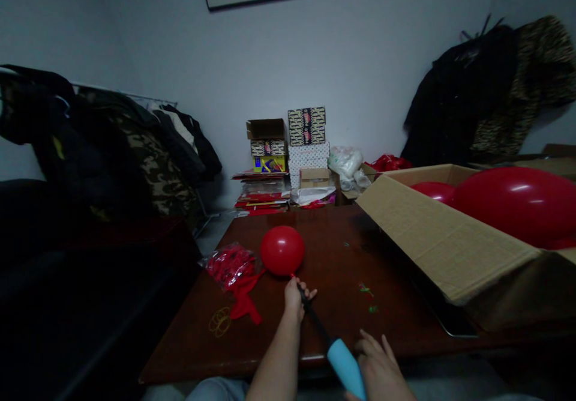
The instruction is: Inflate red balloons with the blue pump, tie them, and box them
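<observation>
A round, inflated red balloon [282, 250] sits over the table with its neck toward me. My left hand [296, 298] is closed around that neck and the black nozzle end of a balloon pump [345, 366]. The pump's light blue body slants down toward the lower edge of the view. Against the right side of this body lies my right hand [380, 365], its thumb showing on the other side and some fingers loosely stretched. Left of the balloon are flat red balloons [244, 300], a clear bag of red balloons [230, 265] and yellowish rubber bands [220, 322].
On the right of the brown table [324, 239] stands an open cardboard box [450, 239] with large red balloons [517, 203] inside. A dark flat device [450, 317] lies beneath its flap. Small green scraps [365, 289] dot the tabletop. Stacked boxes [308, 149] stand behind.
</observation>
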A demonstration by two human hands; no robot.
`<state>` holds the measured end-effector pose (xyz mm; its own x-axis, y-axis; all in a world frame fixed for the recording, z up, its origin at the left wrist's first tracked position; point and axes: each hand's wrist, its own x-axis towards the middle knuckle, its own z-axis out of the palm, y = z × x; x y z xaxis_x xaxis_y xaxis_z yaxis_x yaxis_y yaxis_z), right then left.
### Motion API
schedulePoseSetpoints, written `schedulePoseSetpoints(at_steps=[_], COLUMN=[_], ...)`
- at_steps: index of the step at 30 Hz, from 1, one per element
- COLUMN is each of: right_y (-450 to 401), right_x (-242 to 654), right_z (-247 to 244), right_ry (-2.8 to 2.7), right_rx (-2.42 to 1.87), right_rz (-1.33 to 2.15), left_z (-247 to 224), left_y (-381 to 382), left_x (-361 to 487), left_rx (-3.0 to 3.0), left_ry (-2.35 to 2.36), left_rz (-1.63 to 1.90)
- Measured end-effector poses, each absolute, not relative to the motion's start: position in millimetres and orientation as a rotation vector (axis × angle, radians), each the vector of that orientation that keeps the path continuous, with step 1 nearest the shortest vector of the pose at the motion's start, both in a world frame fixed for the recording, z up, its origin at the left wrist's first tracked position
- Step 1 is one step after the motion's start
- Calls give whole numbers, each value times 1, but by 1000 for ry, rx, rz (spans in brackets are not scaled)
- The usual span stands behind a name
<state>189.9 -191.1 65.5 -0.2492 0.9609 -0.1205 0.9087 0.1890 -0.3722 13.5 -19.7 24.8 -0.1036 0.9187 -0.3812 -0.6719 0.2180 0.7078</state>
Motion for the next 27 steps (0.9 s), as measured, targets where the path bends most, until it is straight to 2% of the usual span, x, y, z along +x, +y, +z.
schedulePoseSetpoints(at_steps=[4,14,27], right_y=[-209,-215,-174], right_x=[217,197,158], right_z=[64,122,111], right_ry=[-2363,-2275,-2161], right_rx=[-1825,-1912,-1844], right_rz=[741,691,581], left_z=[25,24,18], left_y=[-21,-26,-27], left_x=[19,21,18], left_rx=[324,258,258], left_ry=[961,910,843], left_rz=[1355,1375,1372])
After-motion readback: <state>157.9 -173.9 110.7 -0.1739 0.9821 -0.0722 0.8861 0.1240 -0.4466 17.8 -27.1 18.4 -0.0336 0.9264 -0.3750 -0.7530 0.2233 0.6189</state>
